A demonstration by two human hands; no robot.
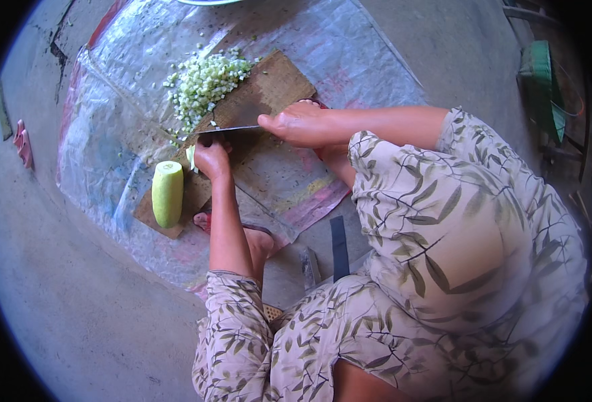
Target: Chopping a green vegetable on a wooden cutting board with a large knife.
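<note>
My right hand (293,125) is closed around the handle end of a knife (233,129). Its blade reaches left across a long wooden board (283,80), seen nearly edge-on. Just below the blade, my left hand (214,158) has curled fingers pressing on a pale green vegetable piece (191,158); most of that piece is hidden by the hand. A heap of small diced vegetable cubes (208,83) lies beyond the blade, partly on the board's far edge. A large pale green gourd (167,196) with its end cut off rests on the board's near-left part.
Plastic sheeting (105,125) lies under the board on a concrete floor (74,281). My sandalled feet (260,241) flank the board. A basin rim (210,2) shows at the top edge. Pink footwear (23,144) sits far left, a green woven object (542,85) at right.
</note>
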